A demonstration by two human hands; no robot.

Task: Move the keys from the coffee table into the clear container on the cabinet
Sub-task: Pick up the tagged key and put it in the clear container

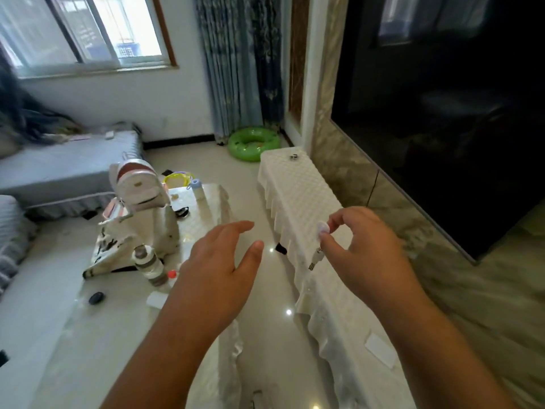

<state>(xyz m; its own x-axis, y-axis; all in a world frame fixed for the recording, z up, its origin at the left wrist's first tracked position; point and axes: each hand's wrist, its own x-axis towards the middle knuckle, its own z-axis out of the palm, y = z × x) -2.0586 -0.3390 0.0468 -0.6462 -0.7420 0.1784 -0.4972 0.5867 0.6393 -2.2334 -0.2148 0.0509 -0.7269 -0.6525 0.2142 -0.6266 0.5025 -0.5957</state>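
right hand (365, 249): centre right of the frame, thumb and fingers pinched on a white round tag, so it's gripping the keys (317, 255) (they dangle below the fingertips, a bit blurry)
left hand (219, 261): dead centre, fingers spread loose, holding nothing, floating over the edge of the coffee table (118, 335)
cabinet (298, 187): under a white lacy cloth, running along the right, just behind the keys
clear container: can't really pick it out on the cabinet
backpack (141, 202): white, standing on the coffee table, left of centre
swim ring (253, 143): green, on the floor, upper middle
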